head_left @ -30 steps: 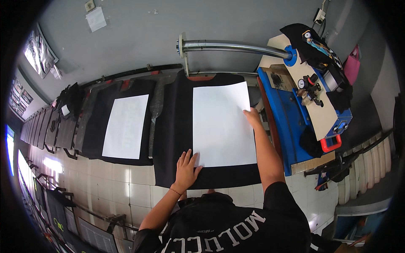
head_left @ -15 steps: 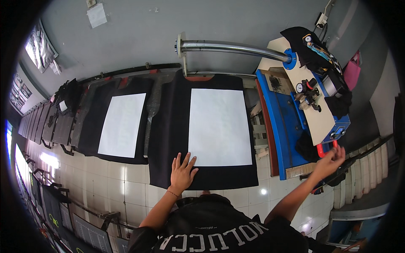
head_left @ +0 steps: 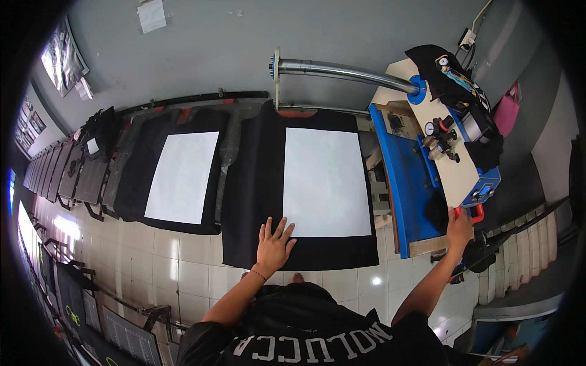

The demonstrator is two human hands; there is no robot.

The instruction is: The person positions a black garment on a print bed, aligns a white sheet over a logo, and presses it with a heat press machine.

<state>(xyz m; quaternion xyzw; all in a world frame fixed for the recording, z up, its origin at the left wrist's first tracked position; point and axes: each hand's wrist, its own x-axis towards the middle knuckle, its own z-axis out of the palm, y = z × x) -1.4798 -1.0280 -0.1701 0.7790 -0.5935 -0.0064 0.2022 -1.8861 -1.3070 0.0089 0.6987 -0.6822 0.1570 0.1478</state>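
A black T-shirt [head_left: 253, 183] lies flat on a board in front of me, with a white sheet [head_left: 326, 183] on top of it. My left hand [head_left: 274, 245] rests with spread fingers on the shirt, its fingertips at the sheet's lower left corner. At the right stands a blue and cream heat press [head_left: 400, 165]. A red handle [head_left: 478, 213] sticks out at its near end, and my right hand [head_left: 459, 230] is closed around the handle's left side; part of the grip is hidden by the hand itself.
To the left, a second black T-shirt [head_left: 131, 177] carries another white sheet [head_left: 183, 177]. A metal arm [head_left: 342, 70] spans the back. Printed black cloth [head_left: 430, 61] lies on the press, near a pressure gauge [head_left: 430, 129]. Racks with boards [head_left: 131, 335] stand at the lower left.
My right hand has moved left and down onto the red handle and closed on it. The press has swung slightly left. My left hand stays on the shirt while the whole view shifts a little.
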